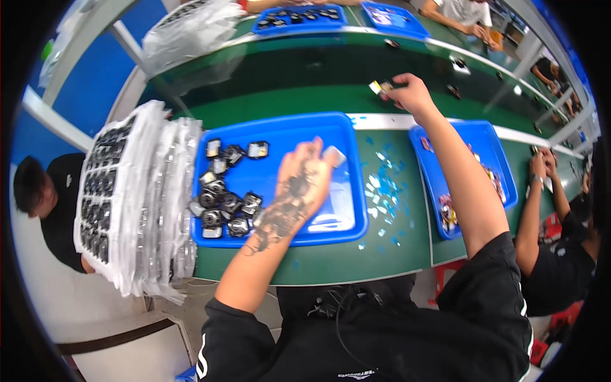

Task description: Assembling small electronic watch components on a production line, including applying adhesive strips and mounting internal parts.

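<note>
My left hand [307, 167] is closed above the right half of a blue tray [344, 127]. At its fingers is a small pale square piece [334, 156], whose kind I cannot make out. Black round-and-square camera-like units [230, 202] lie in the left half of that tray, several with silver or pale faces. Farther out, over the dark green conveyor belt [286, 67], my right hand [412, 95] pinches a small dark part with a yellow and white face [380, 89]. The fingertips there are partly hidden by the hand.
Stacked plastic trays [114, 197] of black parts stand left. Blue and white scraps [385, 191] litter the green table beside a second blue tray [417, 137] of small colourful parts. Black parts [454, 91] rest on the belt. Co-workers sit across, left and right [541, 165].
</note>
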`<state>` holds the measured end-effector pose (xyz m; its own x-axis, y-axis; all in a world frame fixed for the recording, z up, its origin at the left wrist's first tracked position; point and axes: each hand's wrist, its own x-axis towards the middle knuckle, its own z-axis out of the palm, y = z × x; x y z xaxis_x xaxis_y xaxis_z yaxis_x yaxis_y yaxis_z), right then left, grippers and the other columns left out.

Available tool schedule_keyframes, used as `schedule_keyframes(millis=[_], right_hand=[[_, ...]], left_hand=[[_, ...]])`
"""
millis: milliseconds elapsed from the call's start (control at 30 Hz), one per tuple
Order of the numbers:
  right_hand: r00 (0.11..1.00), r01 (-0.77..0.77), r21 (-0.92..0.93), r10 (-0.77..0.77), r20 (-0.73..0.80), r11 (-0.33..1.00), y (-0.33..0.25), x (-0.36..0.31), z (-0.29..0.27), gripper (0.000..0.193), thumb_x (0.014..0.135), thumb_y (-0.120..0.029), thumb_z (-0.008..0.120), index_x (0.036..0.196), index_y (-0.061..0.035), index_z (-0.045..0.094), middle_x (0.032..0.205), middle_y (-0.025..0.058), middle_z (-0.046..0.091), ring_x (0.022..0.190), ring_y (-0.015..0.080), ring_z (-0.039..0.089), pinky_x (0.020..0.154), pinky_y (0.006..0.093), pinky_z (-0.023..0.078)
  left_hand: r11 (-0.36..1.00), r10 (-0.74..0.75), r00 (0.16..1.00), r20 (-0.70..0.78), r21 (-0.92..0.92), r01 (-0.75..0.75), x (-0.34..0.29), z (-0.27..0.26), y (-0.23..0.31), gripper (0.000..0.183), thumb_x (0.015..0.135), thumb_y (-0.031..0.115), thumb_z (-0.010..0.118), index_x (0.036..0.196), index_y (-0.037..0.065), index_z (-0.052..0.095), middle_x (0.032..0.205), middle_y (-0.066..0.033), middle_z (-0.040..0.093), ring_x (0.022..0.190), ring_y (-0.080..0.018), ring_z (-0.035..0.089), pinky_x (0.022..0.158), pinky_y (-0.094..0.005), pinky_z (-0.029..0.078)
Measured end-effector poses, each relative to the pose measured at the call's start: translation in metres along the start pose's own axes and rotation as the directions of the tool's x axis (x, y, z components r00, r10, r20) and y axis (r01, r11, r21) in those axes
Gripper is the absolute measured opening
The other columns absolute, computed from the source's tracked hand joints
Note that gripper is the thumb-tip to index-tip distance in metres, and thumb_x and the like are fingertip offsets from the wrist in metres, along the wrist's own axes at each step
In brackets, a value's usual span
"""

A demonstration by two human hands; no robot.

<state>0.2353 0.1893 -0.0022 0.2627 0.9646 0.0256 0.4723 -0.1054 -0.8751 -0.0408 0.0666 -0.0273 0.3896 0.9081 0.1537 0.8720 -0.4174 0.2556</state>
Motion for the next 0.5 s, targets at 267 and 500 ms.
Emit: schedule_keyframes(millis=[267,500], right_hand=[[0.994,0.040,-0.377,-0.075,-0.078,0.925,0.056,0.040,-0.014,0.052,0.068,-0.023,0.082,0.110,0.0014,0.064,0.100,0.0172,0.069,0.094,0.0290,0.067,0.085,0.0369,0.051],[0.944,0.294,-0.598,-0.325,0.058,0.746,-0.012,-0.022,-0.077,0.015,0.079,-0.015,0.067,0.088,-0.0028,0.069,0.081,0.0157,0.069,0.079,0.0318,0.068,0.074,0.0385,0.054]], left_hand=[[0.993,0.112,0.969,-0.219,0.067,-0.100,0.009,0.004,0.004,0.034,0.091,0.013,0.046,0.123,0.011,0.055,0.131,-0.0188,0.054,0.124,-0.0330,0.049,0.104,-0.0466,0.037],[0.908,-0.232,0.972,-0.046,0.347,0.233,-0.001,-0.032,-0.059,0.039,0.089,0.007,0.048,0.127,0.005,0.055,0.131,-0.0202,0.055,0.124,-0.0332,0.050,0.102,-0.0454,0.039]])
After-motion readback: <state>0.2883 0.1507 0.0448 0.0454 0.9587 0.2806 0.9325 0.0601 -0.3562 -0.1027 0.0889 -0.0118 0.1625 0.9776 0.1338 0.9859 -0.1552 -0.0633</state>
